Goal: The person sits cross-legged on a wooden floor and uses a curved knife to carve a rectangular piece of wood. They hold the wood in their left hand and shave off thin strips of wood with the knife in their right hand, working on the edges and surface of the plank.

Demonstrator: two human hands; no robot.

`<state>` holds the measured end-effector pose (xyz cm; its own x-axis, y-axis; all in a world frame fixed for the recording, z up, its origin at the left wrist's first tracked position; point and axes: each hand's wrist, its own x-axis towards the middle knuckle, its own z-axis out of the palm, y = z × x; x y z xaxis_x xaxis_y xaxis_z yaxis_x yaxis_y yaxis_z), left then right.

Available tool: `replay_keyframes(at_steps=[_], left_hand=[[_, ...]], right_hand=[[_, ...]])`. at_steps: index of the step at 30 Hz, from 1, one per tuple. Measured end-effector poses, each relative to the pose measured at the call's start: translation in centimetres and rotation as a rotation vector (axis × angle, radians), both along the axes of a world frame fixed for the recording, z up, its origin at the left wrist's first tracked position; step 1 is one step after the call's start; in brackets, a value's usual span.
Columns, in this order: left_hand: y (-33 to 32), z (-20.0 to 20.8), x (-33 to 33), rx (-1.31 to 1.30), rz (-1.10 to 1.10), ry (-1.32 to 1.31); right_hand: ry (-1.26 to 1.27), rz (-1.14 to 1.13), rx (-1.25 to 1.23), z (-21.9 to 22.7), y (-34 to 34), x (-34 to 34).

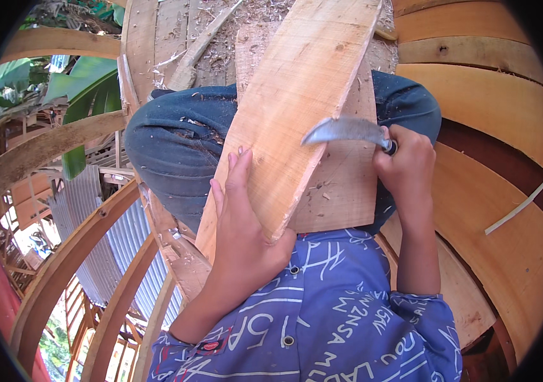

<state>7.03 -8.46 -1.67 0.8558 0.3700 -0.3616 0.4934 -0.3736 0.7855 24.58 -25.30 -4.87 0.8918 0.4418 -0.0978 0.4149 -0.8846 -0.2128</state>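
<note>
Left hand: the left hand (244,219) lies flat and open on the pale wooden plank (297,95), fingers stretched up along its face, thumb hooked over the plank's right edge.
Right hand: the right hand (405,162) is closed in a fist around the handle of a curved knife (346,130).
Blade: it reaches left from the fist, its tip touching the plank's right edge, just above the left thumb.
Plank: it slants across the person's knees (176,140) in blue jeans, above a second board (341,184) lying under it.
Surroundings: curved wooden hull boards (494,127) rise right of the knife hand; wood shavings (246,16) lie beyond the plank's far end.
</note>
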Motion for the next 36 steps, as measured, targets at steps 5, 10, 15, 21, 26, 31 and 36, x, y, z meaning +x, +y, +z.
replay_keyframes(at_steps=[5, 10, 15, 21, 26, 31, 36], left_hand=[[0.2, 0.2, -0.2, -0.033, 0.001, 0.016], [0.7, 0.3, 0.3, -0.091, 0.034, 0.015], [0.1, 0.0, 0.4, -0.025, -0.001, 0.029], [0.3, 0.1, 0.3, -0.041, 0.031, 0.016], [1.1, 0.1, 0.3, -0.023, 0.0, 0.018], [1.1, -0.2, 0.4, -0.085, 0.003, 0.009], [0.9, -0.6, 0.5, -0.073, -0.007, -0.008]], right_hand=[[-0.041, -0.406, -0.046, -0.9, -2.6, 7.0], [0.089, -0.106, -0.012, 2.4, -1.0, 0.8], [0.128, 0.008, 0.014, 0.7, 0.4, -0.7], [0.021, -0.348, -0.038, -1.2, -0.1, 6.3], [0.083, -0.263, -0.024, 1.1, -0.3, 5.6], [0.175, 0.072, 0.065, 1.3, 2.3, -0.2], [-0.001, -0.008, 0.031, -1.0, 2.6, 3.9]])
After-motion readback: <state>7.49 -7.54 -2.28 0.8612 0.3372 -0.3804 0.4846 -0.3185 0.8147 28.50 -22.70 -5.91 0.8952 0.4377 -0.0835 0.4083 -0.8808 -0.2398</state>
